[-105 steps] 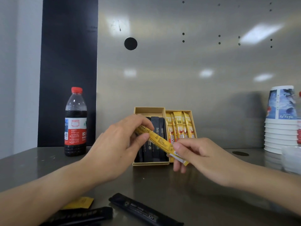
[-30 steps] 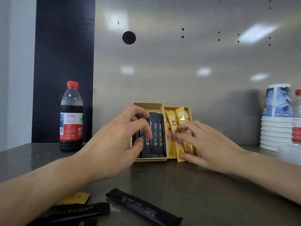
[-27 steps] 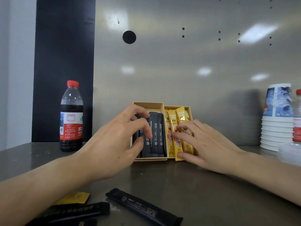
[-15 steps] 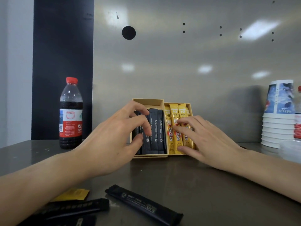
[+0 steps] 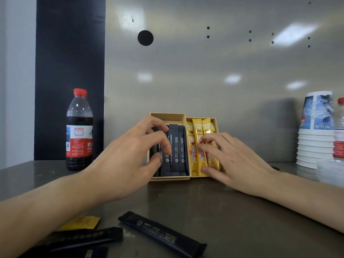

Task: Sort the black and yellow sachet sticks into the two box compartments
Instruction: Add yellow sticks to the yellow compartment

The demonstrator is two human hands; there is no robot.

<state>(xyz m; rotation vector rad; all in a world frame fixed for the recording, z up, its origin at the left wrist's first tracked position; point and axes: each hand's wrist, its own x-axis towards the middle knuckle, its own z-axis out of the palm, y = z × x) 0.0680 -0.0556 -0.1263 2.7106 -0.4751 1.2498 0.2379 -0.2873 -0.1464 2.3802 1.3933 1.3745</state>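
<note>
A tan cardboard box [image 5: 167, 114] with two compartments stands at the middle of the table. Black sachet sticks [image 5: 176, 149] fill the left compartment and yellow sachet sticks [image 5: 194, 138] the right one. My left hand [image 5: 126, 159] curls over the leftmost black sticks, thumb and fingers pinched on them. My right hand [image 5: 236, 161] lies flat on the yellow sticks, fingers spread and thumb at their near ends. Loose on the near table are a black stick [image 5: 162, 233], a second black stick [image 5: 83, 239] and a yellow stick [image 5: 81, 223] partly under my left forearm.
A dark drink bottle with a red cap [image 5: 79, 131] stands left of the box. A stack of paper cups [image 5: 314, 138] and a second bottle [image 5: 339, 131] sit at the right edge. A metal wall [image 5: 204, 71] rises right behind the box.
The yellow stick both hands held went into the right compartment. In the last second my right hand pushed its overhanging near end in. My left hand stayed on the black sticks.
</note>
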